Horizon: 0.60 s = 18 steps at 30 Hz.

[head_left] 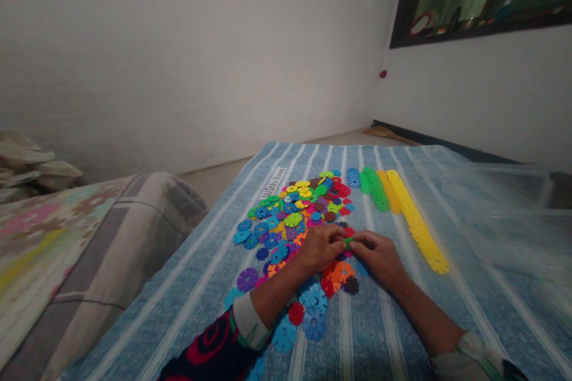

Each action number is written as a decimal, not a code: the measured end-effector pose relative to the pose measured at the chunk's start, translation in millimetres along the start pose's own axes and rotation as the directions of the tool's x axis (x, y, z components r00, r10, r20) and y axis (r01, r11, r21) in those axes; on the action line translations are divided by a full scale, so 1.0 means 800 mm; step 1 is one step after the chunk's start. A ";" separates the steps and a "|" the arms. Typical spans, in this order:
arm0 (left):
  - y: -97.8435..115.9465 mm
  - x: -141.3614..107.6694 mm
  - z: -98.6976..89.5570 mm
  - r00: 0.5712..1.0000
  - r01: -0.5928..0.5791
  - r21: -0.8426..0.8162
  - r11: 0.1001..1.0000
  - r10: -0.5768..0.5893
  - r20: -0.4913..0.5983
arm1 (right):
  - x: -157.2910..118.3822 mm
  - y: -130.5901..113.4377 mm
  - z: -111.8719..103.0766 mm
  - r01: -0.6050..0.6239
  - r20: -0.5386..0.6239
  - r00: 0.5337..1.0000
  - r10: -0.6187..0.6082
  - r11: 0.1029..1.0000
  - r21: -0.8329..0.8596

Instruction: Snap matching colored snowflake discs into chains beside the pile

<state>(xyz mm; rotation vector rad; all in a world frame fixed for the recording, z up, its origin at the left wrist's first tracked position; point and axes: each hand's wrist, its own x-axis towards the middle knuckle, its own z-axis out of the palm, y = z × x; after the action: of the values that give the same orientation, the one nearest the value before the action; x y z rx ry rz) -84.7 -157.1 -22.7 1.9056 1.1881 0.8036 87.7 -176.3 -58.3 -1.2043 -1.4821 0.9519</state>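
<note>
My left hand [322, 245] and my right hand [379, 255] meet over the near right part of a heap of colourful notched plastic discs [293, 219]. Pinched between the fingertips of both is a small green disc [347, 242]; whether it is one piece or two joined, I cannot tell. Below the hands lie orange discs [338, 274] and a dark brown disc [351, 285]. Light blue discs [314, 322] and a red disc [295, 313] rest by my left forearm.
Right of the heap lie rows of discs: a short blue row [353, 178], a green row [375, 189], an orange row [389, 192] and a long yellow row [417, 222]. A clear plastic box [500, 214] stands at the right on the striped blue cloth [179, 303]. A bed [98, 262] is at the left.
</note>
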 end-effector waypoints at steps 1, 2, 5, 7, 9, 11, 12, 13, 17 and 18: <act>0.002 0.001 -0.003 1.000 -0.021 0.068 0.997 0.021 0.008 | 0.000 0.000 0.000 -0.005 -0.002 1.000 0.005 1.000 0.007; 0.005 0.002 -0.009 0.999 -0.046 0.150 0.988 0.045 0.013 | 0.001 0.000 0.000 -0.010 -0.002 1.000 0.010 1.000 0.014; 0.011 0.008 -0.036 0.996 -0.086 0.418 0.904 0.078 0.037 | 0.001 -0.001 0.000 -0.029 -0.010 1.000 0.029 0.999 0.022; 0.011 0.013 -0.060 0.999 -0.048 0.560 0.827 0.032 0.038 | 0.001 0.000 0.001 -0.034 -0.021 0.999 0.034 0.999 0.017; 0.008 0.018 -0.083 0.999 0.041 0.693 0.720 -0.051 -0.006 | 0.001 0.000 0.001 -0.028 -0.028 0.999 0.029 1.000 0.010; 0.002 0.021 -0.100 0.996 0.059 0.736 0.675 -0.091 0.003 | 0.001 0.000 0.002 -0.023 -0.025 0.999 0.024 1.000 0.009; -0.001 0.023 -0.106 0.994 0.050 0.740 0.671 -0.106 0.029 | 0.001 0.000 0.002 -0.024 -0.023 0.999 0.024 1.000 0.011; -0.005 0.023 -0.111 0.992 0.036 0.738 0.674 -0.114 0.056 | 0.001 0.000 0.002 -0.026 -0.023 0.999 0.027 1.000 0.014; -0.014 0.024 -0.125 0.989 0.010 0.732 0.681 -0.117 0.095 | 0.002 -0.001 0.001 -0.043 -0.017 0.999 0.044 0.999 0.020; -0.016 0.024 -0.129 0.989 0.020 0.739 0.674 -0.124 0.086 | 0.002 -0.001 0.000 -0.045 -0.014 0.999 0.045 0.999 0.018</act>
<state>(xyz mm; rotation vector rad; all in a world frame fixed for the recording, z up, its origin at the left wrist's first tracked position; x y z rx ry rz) -166.6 -108.9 23.7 2.4756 1.6554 0.1112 87.0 -175.2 -57.1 -1.2339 -1.4381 0.9828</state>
